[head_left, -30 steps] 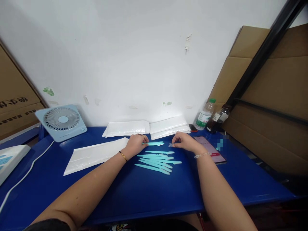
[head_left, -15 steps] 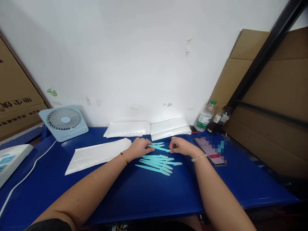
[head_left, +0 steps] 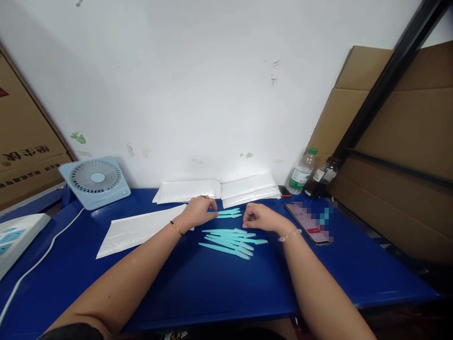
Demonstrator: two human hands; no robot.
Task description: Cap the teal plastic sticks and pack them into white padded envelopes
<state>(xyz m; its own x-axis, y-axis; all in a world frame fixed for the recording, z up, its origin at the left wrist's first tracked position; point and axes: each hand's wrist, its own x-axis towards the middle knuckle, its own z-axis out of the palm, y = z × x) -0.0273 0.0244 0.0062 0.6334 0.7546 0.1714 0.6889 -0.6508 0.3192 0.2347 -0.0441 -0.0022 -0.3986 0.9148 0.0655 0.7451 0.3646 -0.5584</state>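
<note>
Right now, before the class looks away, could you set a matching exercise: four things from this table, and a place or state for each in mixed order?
1. square fan
2. near group of turquoise sticks
3. left hand
4. phone with the lit screen

A. fingertips at the ends of the farther turquoise sticks
B. lying to the right of the right hand
C. pale blue, standing tilted near the wall
D. spread on the blue table, nearer the viewer than both hands

Pairs: 1-C, 2-D, 3-A, 4-B
</note>
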